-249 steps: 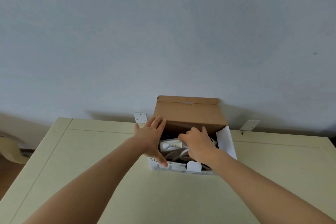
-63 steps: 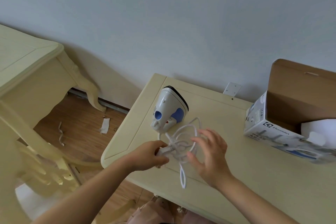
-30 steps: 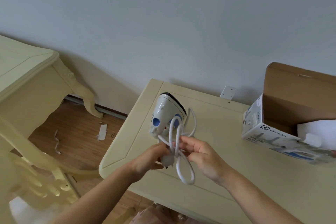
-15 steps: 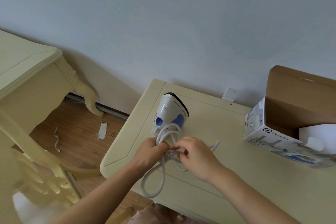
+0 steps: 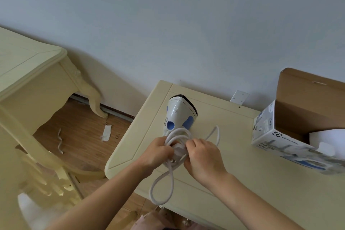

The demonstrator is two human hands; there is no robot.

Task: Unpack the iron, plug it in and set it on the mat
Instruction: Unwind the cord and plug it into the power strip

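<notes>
A small white and blue iron stands on the cream table near its far left corner. Its white cord lies in tangled loops in front of it, with one long loop hanging past the table's front edge. My left hand and my right hand are both closed on the bundle of cord just in front of the iron, with the white plug partly hidden between them. No mat is in view.
The opened cardboard iron box lies on the table at the right, with white paper inside. A white wall bracket sits behind the table. A cream carved side table stands at the left over a wooden floor with paper scraps.
The iron has come out of the box and now stands on the table. In the last second both hands have dropped to the table with the cord, and one loop has fallen past the front edge.
</notes>
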